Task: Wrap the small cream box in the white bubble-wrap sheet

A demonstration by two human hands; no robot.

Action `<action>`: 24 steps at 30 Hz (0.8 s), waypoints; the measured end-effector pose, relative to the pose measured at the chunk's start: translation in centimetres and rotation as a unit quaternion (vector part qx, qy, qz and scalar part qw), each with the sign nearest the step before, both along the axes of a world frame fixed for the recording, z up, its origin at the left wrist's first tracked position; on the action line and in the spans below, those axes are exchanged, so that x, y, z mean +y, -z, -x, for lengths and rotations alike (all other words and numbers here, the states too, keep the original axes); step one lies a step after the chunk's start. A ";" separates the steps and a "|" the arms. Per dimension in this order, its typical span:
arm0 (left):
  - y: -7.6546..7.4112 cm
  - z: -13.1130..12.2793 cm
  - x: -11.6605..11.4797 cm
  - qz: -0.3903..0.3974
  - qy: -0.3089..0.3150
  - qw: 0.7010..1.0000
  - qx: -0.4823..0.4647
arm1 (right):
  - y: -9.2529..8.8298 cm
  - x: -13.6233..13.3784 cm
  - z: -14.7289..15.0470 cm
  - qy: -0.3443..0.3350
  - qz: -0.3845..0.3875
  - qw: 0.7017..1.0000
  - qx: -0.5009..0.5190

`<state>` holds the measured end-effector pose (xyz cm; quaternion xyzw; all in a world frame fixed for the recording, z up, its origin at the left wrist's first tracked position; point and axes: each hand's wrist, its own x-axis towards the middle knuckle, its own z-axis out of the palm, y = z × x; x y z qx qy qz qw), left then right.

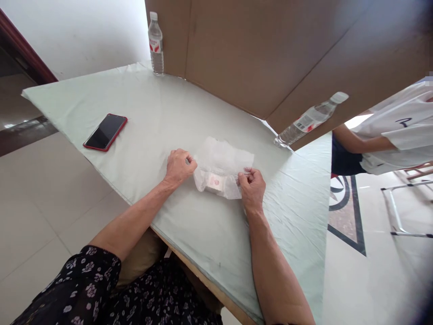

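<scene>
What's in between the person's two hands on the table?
In the head view, a crinkly see-through wrap with a small pale box at its near side lies between the left hand and the right hand.

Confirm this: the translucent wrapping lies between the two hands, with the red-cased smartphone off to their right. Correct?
Not quite: the head view shows the red-cased smartphone left of the left hand and right hand; the translucent wrapping is between them.
</scene>
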<state>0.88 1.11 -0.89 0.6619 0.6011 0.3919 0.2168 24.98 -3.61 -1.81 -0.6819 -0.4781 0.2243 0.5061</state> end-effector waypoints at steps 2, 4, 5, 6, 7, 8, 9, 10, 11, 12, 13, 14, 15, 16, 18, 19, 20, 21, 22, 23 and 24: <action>0.3 0.3 0.3 0.005 -0.020 0.999 0.031 | -0.1 0.3 -0.5 0.017 0.000 0.999 -0.046; 0.3 0.4 0.3 -0.004 -0.029 0.999 0.029 | -0.6 0.2 -0.7 0.036 -0.020 0.996 -0.074; 0.1 0.4 0.2 -0.020 -0.027 0.999 0.017 | -1.1 0.1 -0.7 0.042 -0.037 0.995 -0.084; -0.1 0.4 0.1 -0.042 -0.015 0.999 0.001 | -1.6 -0.2 -0.6 0.041 -0.054 0.993 -0.092; -0.4 0.3 -0.1 -0.069 0.006 0.997 -0.014 | -2.2 -0.5 -0.4 0.031 -0.068 0.993 -0.096; -0.7 0.3 -0.3 -0.097 0.035 0.994 -0.026 | -2.7 -0.8 -0.2 0.011 -0.074 0.993 -0.094; -0.9 0.2 -0.6 -0.121 0.068 0.990 -0.030 | -3.2 -1.1 0.1 -0.021 -0.070 0.994 -0.085; -1.1 0.1 -0.8 -0.137 0.103 0.985 -0.027 | -3.6 -1.3 0.4 -0.059 -0.055 0.994 -0.070; -1.3 0.1 -1.0 -0.142 0.136 0.980 -0.018 | -3.9 -1.5 0.6 -0.097 -0.031 0.993 -0.055; -1.4 0.1 -1.2 -0.135 0.166 0.977 -0.005 | -4.0 -1.6 0.9 -0.130 -0.002 0.991 -0.043; -1.5 0.1 -1.3 -0.117 0.190 0.975 0.008 | -4.1 -1.6 1.0 -0.156 0.025 0.987 -0.035; -1.6 0.1 -1.4 -0.092 0.208 0.974 0.018 | -4.1 -1.7 1.1 -0.173 0.045 0.983 -0.029; -1.8 0.2 -1.5 -0.065 0.222 0.973 0.023 | -4.2 -1.7 1.2 -0.185 0.056 0.981 -0.024; -2.1 0.4 -1.5 -0.040 0.233 0.971 0.021 | -4.3 -1.8 1.1 -0.195 0.058 0.979 -0.017; -2.7 0.9 -1.6 -0.008 0.254 0.967 0.002 | -4.9 -2.4 0.9 -0.230 0.046 0.972 -0.002; -3.0 1.2 -1.5 0.001 0.264 0.964 -0.013 | -5.4 -2.8 0.8 -0.262 0.044 0.964 -0.003; -3.3 1.5 -1.5 0.012 0.277 0.960 -0.030 | -5.8 -3.5 0.7 -0.304 0.052 0.951 -0.013; -3.5 1.7 -1.4 0.027 0.287 0.956 -0.046 | -6.2 -4.2 0.6 -0.354 0.072 0.932 -0.033; -3.6 2.0 -1.4 0.047 0.294 0.953 -0.055 | -6.5 -4.9 0.7 -0.405 0.101 0.907 -0.059; -3.7 2.2 -1.3 0.067 0.295 0.952 -0.052 | -6.7 -5.7 0.7 -0.449 0.134 0.879 -0.089; -3.6 2.3 -1.1 0.084 0.290 0.953 -0.037 | -6.8 -6.3 0.8 -0.481 0.160 0.854 -0.121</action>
